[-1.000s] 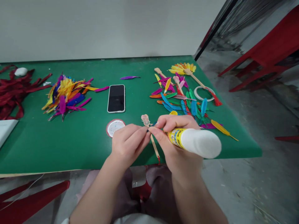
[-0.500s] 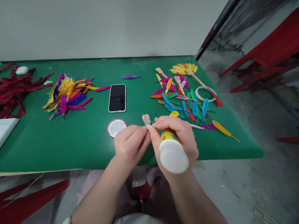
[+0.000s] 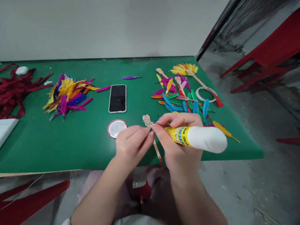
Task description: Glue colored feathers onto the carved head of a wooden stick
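Observation:
My right hand (image 3: 181,159) is closed around a yellow and white glue stick (image 3: 206,139), which points to the right. Its thumb and forefinger pinch at a thin dark teal feather (image 3: 156,118). My left hand (image 3: 131,143) is closed, its fingertips meeting the right ones at the neck of a small wooden stick (image 3: 146,120) with a rounded, pinkish head. Below the fingers the stick's handle shows, with a red cord at its end. The exact grip of the left fingertips is partly hidden.
A round white lid (image 3: 116,128) lies left of the hands, a phone (image 3: 117,98) behind it. Feather piles lie left (image 3: 67,97) and right (image 3: 174,97). A finished-looking yellow feather fan (image 3: 185,68) and white ring (image 3: 199,93) are at the right back, dark red ribbons (image 3: 14,90) far left.
My right hand has turned, swinging the glue stick from pointing toward me to pointing right. The stick's handle and more of the teal feather now show.

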A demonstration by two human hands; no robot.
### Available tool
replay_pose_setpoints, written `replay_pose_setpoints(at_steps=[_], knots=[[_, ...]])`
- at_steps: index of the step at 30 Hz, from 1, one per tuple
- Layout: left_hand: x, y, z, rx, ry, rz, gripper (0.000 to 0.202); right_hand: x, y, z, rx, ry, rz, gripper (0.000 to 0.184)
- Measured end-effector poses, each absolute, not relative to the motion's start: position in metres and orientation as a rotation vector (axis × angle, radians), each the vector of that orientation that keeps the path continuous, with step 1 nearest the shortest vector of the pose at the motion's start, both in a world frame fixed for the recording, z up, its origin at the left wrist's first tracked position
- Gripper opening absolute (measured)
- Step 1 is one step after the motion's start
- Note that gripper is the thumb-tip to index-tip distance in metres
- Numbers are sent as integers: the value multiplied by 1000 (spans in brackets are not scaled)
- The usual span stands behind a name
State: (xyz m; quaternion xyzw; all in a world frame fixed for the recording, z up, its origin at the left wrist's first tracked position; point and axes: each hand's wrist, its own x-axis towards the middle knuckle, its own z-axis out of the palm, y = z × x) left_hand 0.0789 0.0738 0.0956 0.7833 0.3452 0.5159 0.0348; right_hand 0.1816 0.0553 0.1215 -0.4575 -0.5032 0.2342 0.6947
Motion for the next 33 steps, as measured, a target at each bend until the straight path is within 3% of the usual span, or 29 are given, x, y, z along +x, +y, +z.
replay_pose_setpoints(at_steps=[17, 33], knots=[[76, 78, 90, 2527, 1006, 1577, 7, 185, 58, 118, -902, -1014, 682, 33], [83, 68, 97, 1854, 942, 1364, 15, 189, 56, 121, -938, -1080, 598, 27]])
